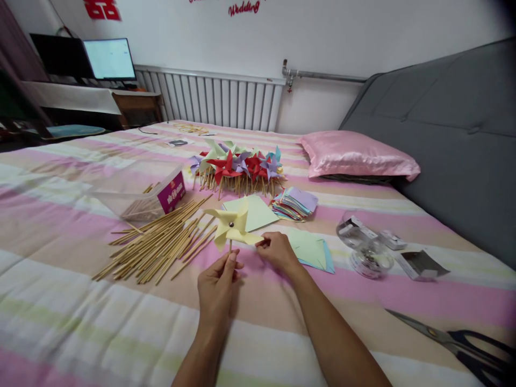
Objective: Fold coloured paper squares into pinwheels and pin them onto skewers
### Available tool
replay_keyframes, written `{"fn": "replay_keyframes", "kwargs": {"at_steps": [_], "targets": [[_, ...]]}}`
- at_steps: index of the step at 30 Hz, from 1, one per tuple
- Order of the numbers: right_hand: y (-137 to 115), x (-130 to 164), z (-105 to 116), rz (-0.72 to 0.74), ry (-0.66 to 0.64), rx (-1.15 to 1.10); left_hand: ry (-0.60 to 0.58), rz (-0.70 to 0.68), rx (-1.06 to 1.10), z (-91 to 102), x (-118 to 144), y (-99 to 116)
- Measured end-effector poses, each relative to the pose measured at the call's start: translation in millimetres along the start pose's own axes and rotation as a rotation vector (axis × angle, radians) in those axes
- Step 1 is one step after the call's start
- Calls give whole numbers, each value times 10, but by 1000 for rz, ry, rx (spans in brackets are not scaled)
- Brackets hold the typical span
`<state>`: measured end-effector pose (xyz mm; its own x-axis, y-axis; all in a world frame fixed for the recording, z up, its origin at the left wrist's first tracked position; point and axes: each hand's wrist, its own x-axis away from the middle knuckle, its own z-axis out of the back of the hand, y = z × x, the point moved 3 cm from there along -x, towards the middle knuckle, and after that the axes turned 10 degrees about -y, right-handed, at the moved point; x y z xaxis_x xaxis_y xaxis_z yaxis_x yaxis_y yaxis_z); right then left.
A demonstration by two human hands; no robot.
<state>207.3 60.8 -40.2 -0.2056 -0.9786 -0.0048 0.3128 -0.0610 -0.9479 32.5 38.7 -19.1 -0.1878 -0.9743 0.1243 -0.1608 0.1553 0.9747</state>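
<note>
Wall lettering [244, 8] reads "Wedding"; left hand [217, 282] pinches pinwheel [233, 226] stick, right hand [278, 251] pinches blade.

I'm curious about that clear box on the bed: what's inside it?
The clear box lies on its side; a few wooden sticks show through its wall. Its purple label hides whatever lies behind it.

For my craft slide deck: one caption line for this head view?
Left hand holds a yellow pinwheel by its stick while right hand touches a blade, beside loose sticks.

Sticks [155, 244] left of pinwheel [233, 226], scissors [455, 339] right
</note>
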Motion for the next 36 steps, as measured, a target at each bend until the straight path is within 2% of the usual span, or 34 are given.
{"fn": "replay_keyframes", "kwargs": {"at_steps": [9,13,16,21,24,28,32,36], "targets": [[-94,-39,127,-93,-15,-883,8,-8,9,19,7,23],[-183,-46,190,-80,-33,-1082,15,-17,15,32,-11,16],[-216,-49,194,-77,-20,-1091,9,-25,16,37,-22,4],[-193,-38,235,-94,38,-840,12,-2,33,43,-31,-27],[-168,28,321,-129,19,-529,8,2,33,42,-33,-34],[-168,141,400,-205,-85,-40,8,-4,31,42,-26,-24],[-195,175,330,-303,-132,361,12,1,26,37,-19,-3],[-263,165,194,-363,-160,615,36,44,30,1,-9,34]]}}
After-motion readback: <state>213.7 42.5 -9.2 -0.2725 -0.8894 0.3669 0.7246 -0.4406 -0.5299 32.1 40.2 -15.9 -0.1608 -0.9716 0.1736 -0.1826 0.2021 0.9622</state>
